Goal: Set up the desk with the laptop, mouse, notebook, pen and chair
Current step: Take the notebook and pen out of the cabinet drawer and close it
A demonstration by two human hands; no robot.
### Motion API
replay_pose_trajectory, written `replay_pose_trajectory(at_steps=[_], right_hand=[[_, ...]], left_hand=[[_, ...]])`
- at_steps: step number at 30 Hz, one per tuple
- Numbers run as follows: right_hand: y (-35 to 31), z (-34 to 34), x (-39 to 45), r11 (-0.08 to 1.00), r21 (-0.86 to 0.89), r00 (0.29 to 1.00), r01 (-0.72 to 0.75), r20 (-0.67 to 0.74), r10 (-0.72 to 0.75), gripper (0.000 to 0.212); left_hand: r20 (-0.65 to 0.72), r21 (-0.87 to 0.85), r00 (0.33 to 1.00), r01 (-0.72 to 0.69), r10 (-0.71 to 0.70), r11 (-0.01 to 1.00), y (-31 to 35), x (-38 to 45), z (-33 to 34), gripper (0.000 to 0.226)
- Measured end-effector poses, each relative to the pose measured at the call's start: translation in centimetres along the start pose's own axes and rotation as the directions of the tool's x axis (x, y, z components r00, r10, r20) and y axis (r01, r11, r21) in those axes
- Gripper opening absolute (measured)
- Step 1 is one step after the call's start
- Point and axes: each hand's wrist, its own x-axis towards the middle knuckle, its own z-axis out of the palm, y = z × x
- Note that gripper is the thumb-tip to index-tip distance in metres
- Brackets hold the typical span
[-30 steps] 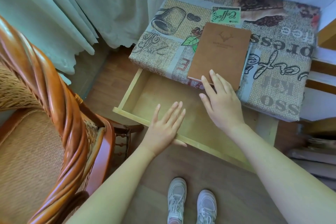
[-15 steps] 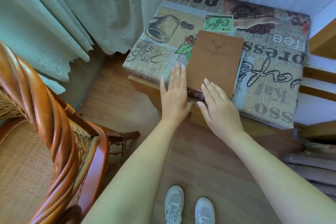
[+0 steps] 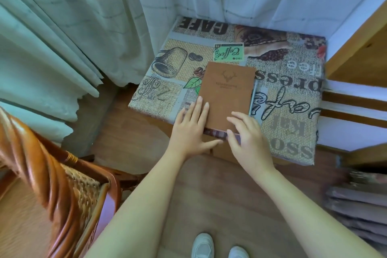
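Observation:
A brown notebook (image 3: 227,92) with a deer-head stamp lies on the small desk (image 3: 293,94), which wears a coffee-print cloth. A grey pen (image 3: 253,95) lies along the notebook's right edge. My left hand (image 3: 191,130) rests flat at the notebook's near left corner, fingers spread on the cloth and cover. My right hand (image 3: 247,138) hovers at the notebook's near right corner, fingers apart and curled over the desk's front edge. Neither hand holds anything. The wicker chair (image 3: 52,184) with its twisted wooden frame stands at the lower left. No laptop or mouse is in view.
Pale curtains (image 3: 94,27) hang behind and to the left of the desk. A wooden shelf unit (image 3: 360,58) stands against the desk's right side, with stacked items (image 3: 360,205) on the floor below it. My shoes (image 3: 217,247) stand on the wooden floor.
The open drawer under the desk has been pushed in by my left hand. That hand then came up beside the notebook. My right hand stayed at the notebook's near edge.

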Motion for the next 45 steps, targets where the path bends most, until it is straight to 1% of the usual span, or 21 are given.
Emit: replay_pose_trajectory(at_steps=[2,4,5,7,9,11,13,15,16,17,21,25,29,31,35,37,39,40,42,43,45], right_hand=[[1.0,-1.3,1.2,0.982,0.05,0.98,-0.18,-0.079,0.183,0.03],[2.2,-2.1,2.8,0.928,0.116,0.925,-0.354,-0.099,0.366,0.032],[2.7,-2.3,3.6,0.905,0.12,0.902,-0.408,-0.098,0.42,0.034],[3.3,-2.5,4.9,0.893,0.041,0.89,-0.447,-0.081,0.449,0.039],[3.1,-2.0,5.8,0.893,-0.096,0.898,-0.441,-0.037,0.439,0.044],[2.9,-1.4,6.2,0.887,-0.166,0.901,-0.432,-0.036,0.432,0.046],[2.6,-0.8,6.5,0.884,-0.158,0.898,-0.44,-0.08,0.433,0.045],[2.4,-0.4,6.7,0.88,-0.137,0.89,-0.454,-0.122,0.44,0.044],[2.2,-0.2,6.7,0.874,-0.127,0.881,-0.468,-0.141,0.451,0.044],[2.1,-0.1,6.9,0.867,-0.115,0.87,-0.486,-0.159,0.467,0.044],[1.5,0.4,7.8,0.849,-0.066,0.842,-0.525,-0.187,0.506,0.048],[1.3,0.6,8.6,0.818,-0.059,0.812,-0.572,-0.183,0.555,0.046],[1.2,0.8,8.9,0.776,-0.068,0.776,-0.627,-0.147,0.614,0.044],[1.0,0.8,8.7,0.78,-0.112,0.788,-0.615,-0.133,0.602,0.045],[0.6,0.7,8.9,0.807,-0.257,0.846,-0.532,-0.129,0.517,0.042],[0.7,0.5,9.4,0.809,-0.257,0.849,-0.528,-0.127,0.513,0.044],[0.4,-0.2,9.8,0.795,-0.152,0.81,-0.587,-0.125,0.573,0.042],[0.3,-0.8,10.0,0.765,-0.047,0.763,-0.642,-0.127,0.633,0.041],[-0.2,-2.5,10.0,0.659,0.205,0.653,-0.723,-0.106,0.75,0.042],[-0.5,-3.5,10.0,0.592,0.334,0.607,-0.733,-0.07,0.792,0.044],[-1.5,-6.2,9.8,0.44,0.571,0.554,-0.693,0.031,0.832,0.045]], left_hand=[[0.008,-0.053,0.998,0.056,-0.055,0.997,0.1,0.9,-1.2,0.093],[0.046,-0.112,0.984,0.179,-0.175,0.977,0.2,2.6,-2.3,0.087],[0.085,-0.149,0.97,0.239,-0.229,0.959,0.3,3.7,-2.7,0.086],[0.158,-0.256,0.948,0.309,-0.275,0.916,0.3,5.6,-2.8,0.087],[0.211,-0.424,0.934,0.352,-0.287,0.834,0.2,6.9,-2.6,0.088],[0.234,-0.603,0.906,0.419,-0.352,0.678,0.2,7.8,-2.5,0.085],[0.298,-0.761,0.846,0.49,-0.442,0.424,0.1,8.5,-2.7,0.075],[0.413,-0.835,0.781,0.53,-0.469,0.146,-0.3,9.2,-3.2,0.069],[0.466,-0.836,0.759,0.546,-0.454,0.054,-0.5,9.5,-3.4,0.067],[0.503,-0.83,0.752,0.557,-0.427,0.004,-0.8,9.9,-3.7,0.066],[0.558,-0.819,0.773,0.572,-0.301,-0.047,-2.1,10.6,-4.7,0.054],[0.65,-0.76,0.754,0.64,-0.096,-0.114,-3.3,10.9,-5.9,0.054],[0.641,-0.767,0.765,0.634,-0.062,-0.105,-5.7,10.9,-6.5,0.056],[0.646,-0.761,0.762,0.64,-0.041,-0.105,-7.1,10.5,-6.6,0.058],[0.658,-0.746,0.752,0.659,0.046,-0.099,-8.3,9.8,-7.2,0.059],[0.652,-0.747,0.756,0.653,0.056,-0.125,-8.4,9.7,-7.5,0.061],[0.64,-0.756,0.767,0.64,0.051,-0.137,-8.4,9.6,-7.8,0.062],[0.635,-0.761,0.771,0.635,0.051,-0.134,-8.3,9.6,-8.1,0.062],[0.617,-0.775,0.785,0.619,0.055,-0.128,-8.0,9.6,-9.0,0.061],[0.607,-0.783,0.792,0.61,0.061,-0.124,-7.8,9.7,-9.6,0.061],[0.586,-0.798,0.807,0.59,0.075,-0.122,-7.3,10.1,-11.4,0.061]])
